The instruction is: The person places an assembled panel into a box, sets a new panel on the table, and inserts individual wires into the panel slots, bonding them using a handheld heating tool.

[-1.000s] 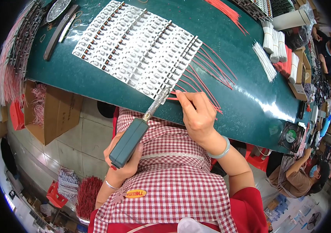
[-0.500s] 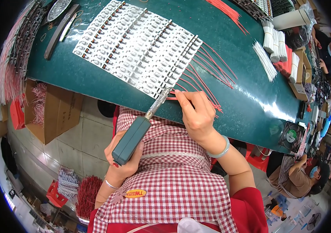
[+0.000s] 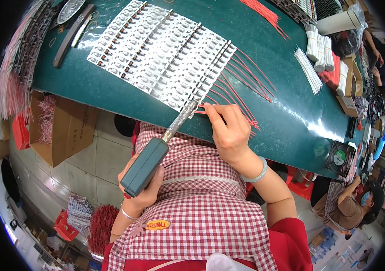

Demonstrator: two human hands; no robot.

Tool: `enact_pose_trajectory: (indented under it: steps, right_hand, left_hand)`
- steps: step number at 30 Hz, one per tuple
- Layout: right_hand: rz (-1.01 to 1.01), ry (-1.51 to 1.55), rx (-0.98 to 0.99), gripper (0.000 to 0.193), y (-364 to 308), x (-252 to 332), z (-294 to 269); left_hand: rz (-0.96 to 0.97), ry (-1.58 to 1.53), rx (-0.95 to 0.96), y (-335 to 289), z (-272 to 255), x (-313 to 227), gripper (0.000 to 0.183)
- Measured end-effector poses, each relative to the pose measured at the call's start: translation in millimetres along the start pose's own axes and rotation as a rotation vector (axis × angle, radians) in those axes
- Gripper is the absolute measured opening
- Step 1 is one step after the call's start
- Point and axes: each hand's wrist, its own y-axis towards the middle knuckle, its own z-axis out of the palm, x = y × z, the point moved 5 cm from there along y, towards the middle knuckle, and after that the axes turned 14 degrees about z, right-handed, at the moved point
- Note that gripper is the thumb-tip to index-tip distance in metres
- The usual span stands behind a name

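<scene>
My left hand (image 3: 145, 189) is wrapped around the dark green handle of a soldering gun (image 3: 145, 167). Its long metal barrel points up and to the right, with the tip at the near right corner of a white panel of circuit boards (image 3: 160, 54). Pinched between the thumb and finger of my right hand (image 3: 229, 131) is a red wire (image 3: 201, 112), its end beside the gun's tip. Whether the tip touches the wire or the board is too small to tell. Several more red wires (image 3: 246, 83) trail from the panel's right edge across the green table.
Bundles of white wires (image 3: 312, 43), loose white wires (image 3: 307, 72) and red wires (image 3: 264, 13) lie at the back right. A small fan (image 3: 339, 156) stands at the right edge. A dark curved bar (image 3: 72, 38) lies far left. Below the table sits a cardboard box (image 3: 66, 131).
The soldering gun's handle and my left hand have shifted down and left, tilting the barrel a little. The panel has moved slightly right. My right hand is nearly still.
</scene>
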Motion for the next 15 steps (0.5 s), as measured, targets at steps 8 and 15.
enact_pose_trajectory:
  steps: [8, 15]
  right_hand:
    - [-0.035, 0.062, -0.08, 0.037, -5.2, 1.0, -4.0]
    - [-0.008, 0.068, -0.012, 0.036, -7.0, 1.9, -0.1]
  left_hand:
    - [-0.02, 0.006, 0.001, -3.9, -0.5, 0.8, 0.027]
    - [0.012, -0.008, 0.017, -2.4, 1.6, -1.0, 0.024]
